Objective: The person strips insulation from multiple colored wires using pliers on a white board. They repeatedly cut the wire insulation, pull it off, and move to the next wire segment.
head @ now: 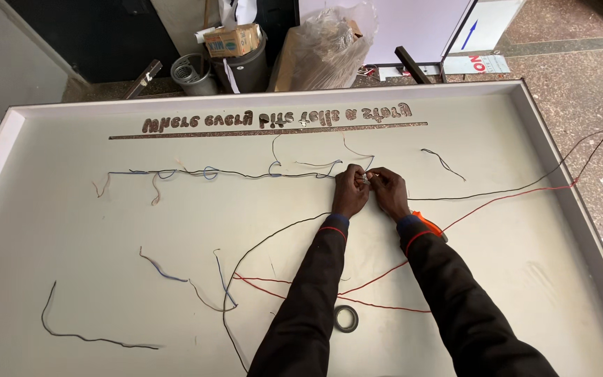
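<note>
While a small black roll of tape [346, 318] lies near your elbows, your left hand [350, 191] and right hand [387, 193] meet further up the large white tray panel [71, 230]. Both pinch the thin wire joint [365, 179] with fingertips pressed together, probably to hold the ends steady. Beyond runs a row of cut-out letters [273, 119].

My left hand [350, 192] and right hand [387, 193] touch mid-tray; roll of black tape [346, 318] lies between my forearms, shallow white tray [525, 112] beneath.
</note>
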